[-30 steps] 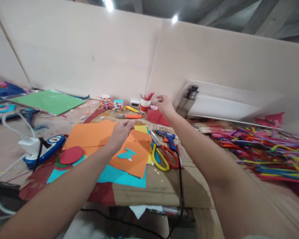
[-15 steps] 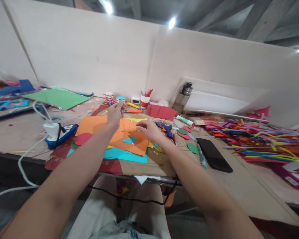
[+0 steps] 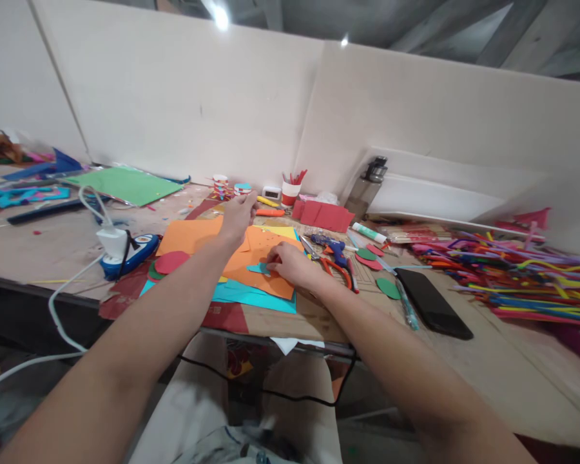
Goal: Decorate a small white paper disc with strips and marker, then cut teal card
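My left hand (image 3: 240,216) is raised over the back of the orange paper sheets (image 3: 239,266), its fingers pinched together. Whatever is between them is too small or hidden to make out. Low over the front orange sheet, my right hand (image 3: 290,264) has curled fingers, with the fingertips closed at the right end of a small blue paper scrap (image 3: 257,268). Light blue sheets (image 3: 256,298) stick out under the orange ones. Red-handled scissors or pliers (image 3: 337,273) and a blue glue gun (image 3: 337,250) lie right of my right hand.
Red and green paper circles lie left and right of the sheets. A white-and-red cup (image 3: 290,193), red paper pieces (image 3: 323,216) and a bottle (image 3: 366,190) stand at the back. Rightward are a black phone (image 3: 434,303) and colourful pipe cleaners (image 3: 526,274); a blue power strip (image 3: 134,256) is leftward.
My right hand has moved down onto the blue scrap, uncovering the red-handled tool. My left hand stays raised and pinched. The view has shifted slightly, moving the table contents rightward.
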Demonstrator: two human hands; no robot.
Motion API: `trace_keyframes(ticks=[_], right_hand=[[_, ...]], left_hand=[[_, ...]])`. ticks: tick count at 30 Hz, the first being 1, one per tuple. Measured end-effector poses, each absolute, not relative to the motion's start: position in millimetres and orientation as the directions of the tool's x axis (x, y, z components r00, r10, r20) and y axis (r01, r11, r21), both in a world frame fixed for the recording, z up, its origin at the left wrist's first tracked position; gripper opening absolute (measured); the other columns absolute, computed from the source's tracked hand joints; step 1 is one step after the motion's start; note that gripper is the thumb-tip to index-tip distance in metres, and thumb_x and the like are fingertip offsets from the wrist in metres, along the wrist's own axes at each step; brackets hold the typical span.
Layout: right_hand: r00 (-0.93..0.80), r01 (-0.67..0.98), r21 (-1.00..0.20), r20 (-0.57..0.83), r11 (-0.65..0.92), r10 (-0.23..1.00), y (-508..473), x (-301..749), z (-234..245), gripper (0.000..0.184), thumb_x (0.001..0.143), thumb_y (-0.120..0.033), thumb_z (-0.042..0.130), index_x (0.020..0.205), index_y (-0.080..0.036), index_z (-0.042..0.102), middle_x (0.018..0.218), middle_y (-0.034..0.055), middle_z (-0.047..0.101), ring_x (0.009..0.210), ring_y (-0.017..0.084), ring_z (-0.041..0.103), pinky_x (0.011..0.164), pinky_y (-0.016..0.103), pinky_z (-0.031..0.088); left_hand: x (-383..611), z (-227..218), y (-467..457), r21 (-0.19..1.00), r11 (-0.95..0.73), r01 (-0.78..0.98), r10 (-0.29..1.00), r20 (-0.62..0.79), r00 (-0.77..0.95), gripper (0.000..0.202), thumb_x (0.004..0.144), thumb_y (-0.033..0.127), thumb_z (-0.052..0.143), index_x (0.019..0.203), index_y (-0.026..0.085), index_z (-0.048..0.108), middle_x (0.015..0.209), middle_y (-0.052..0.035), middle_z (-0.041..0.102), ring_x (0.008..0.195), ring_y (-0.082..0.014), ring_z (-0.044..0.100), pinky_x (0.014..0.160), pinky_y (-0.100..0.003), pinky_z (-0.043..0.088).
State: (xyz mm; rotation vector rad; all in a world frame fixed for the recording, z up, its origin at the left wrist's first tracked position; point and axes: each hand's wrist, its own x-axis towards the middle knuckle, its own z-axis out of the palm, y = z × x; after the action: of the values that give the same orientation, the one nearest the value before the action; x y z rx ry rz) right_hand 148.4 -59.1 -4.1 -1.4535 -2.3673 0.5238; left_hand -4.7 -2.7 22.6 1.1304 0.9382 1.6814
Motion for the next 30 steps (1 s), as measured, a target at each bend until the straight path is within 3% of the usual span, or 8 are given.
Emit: trace_keyframes(ticks=[4, 8, 11, 15, 22, 30], right_hand=[[-0.41, 0.774, -0.497, 0.078, 0.392, 0.909, -56, 148, -3, 0.003, 0.081, -0.017, 0.064, 0.079, -0.015, 0.066, 0.079, 0.0031, 0.068, 0.068, 0.011, 0.057, 0.058, 0.021, 0.038], [-0.444, 0.7, -0.605, 0.049, 0.38, 0.895, -57, 146, -2, 0.017, 0.081, -0.026, 0.066, 0.095, -0.016, 0.065, 0.076, 0.0, 0.068, 0.064, 0.01, 0.056, 0.055, 0.019, 0.037], [-0.489, 0.711, -0.591, -0.024, 0.382, 0.872, -62, 141, -1, 0.025, 0.08, -0.021, 0.066, 0.105, -0.016, 0.066, 0.075, 0.0004, 0.069, 0.063, 0.01, 0.057, 0.055, 0.019, 0.036], [-0.481, 0.77, -0.502, -0.052, 0.394, 0.875, -63, 134, 0, 0.02, 0.078, -0.016, 0.065, 0.098, -0.015, 0.069, 0.081, 0.0034, 0.072, 0.067, 0.011, 0.06, 0.056, 0.019, 0.037], [-0.482, 0.785, -0.481, -0.079, 0.39, 0.873, -57, 133, -2, 0.009, 0.076, -0.016, 0.066, 0.082, -0.014, 0.071, 0.073, 0.0032, 0.071, 0.062, 0.012, 0.059, 0.055, 0.021, 0.037], [-0.457, 0.695, -0.617, 0.017, 0.369, 0.889, -59, 135, 4, 0.008, 0.079, -0.02, 0.067, 0.082, -0.014, 0.071, 0.072, 0.0002, 0.069, 0.063, 0.01, 0.057, 0.058, 0.02, 0.039]], left_hand=[[-4, 23, -4, 0.919, -0.317, -0.236, 0.942, 0.276, -0.19, 0.035, 0.087, 0.029, 0.055, 0.056, 0.014, 0.049, 0.046, 0.0058, 0.036, 0.039, -0.0026, 0.028, 0.038, -0.016, 0.018], [-3, 23, -3, 0.926, -0.305, -0.221, 0.945, 0.267, -0.187, 0.035, 0.086, 0.031, 0.056, 0.056, 0.014, 0.049, 0.046, 0.0054, 0.037, 0.038, -0.0026, 0.029, 0.038, -0.016, 0.019], [-2, 23, -2, 0.93, -0.295, -0.22, 0.948, 0.258, -0.184, 0.036, 0.087, 0.03, 0.055, 0.055, 0.015, 0.049, 0.044, 0.0059, 0.036, 0.038, -0.0026, 0.028, 0.038, -0.016, 0.019], [-3, 21, 0, 0.93, -0.297, -0.215, 0.95, 0.264, -0.169, 0.036, 0.087, 0.031, 0.055, 0.056, 0.015, 0.049, 0.044, 0.0061, 0.036, 0.037, -0.0023, 0.028, 0.038, -0.016, 0.018], [-3, 18, 3, 0.942, -0.273, -0.195, 0.956, 0.242, -0.168, 0.034, 0.086, 0.03, 0.057, 0.056, 0.014, 0.049, 0.045, 0.0055, 0.039, 0.037, -0.0021, 0.029, 0.038, -0.016, 0.019], [-4, 22, -1, 0.933, -0.29, -0.212, 0.953, 0.263, -0.148, 0.035, 0.087, 0.029, 0.054, 0.055, 0.015, 0.049, 0.044, 0.0062, 0.036, 0.037, -0.0023, 0.028, 0.038, -0.016, 0.018]])
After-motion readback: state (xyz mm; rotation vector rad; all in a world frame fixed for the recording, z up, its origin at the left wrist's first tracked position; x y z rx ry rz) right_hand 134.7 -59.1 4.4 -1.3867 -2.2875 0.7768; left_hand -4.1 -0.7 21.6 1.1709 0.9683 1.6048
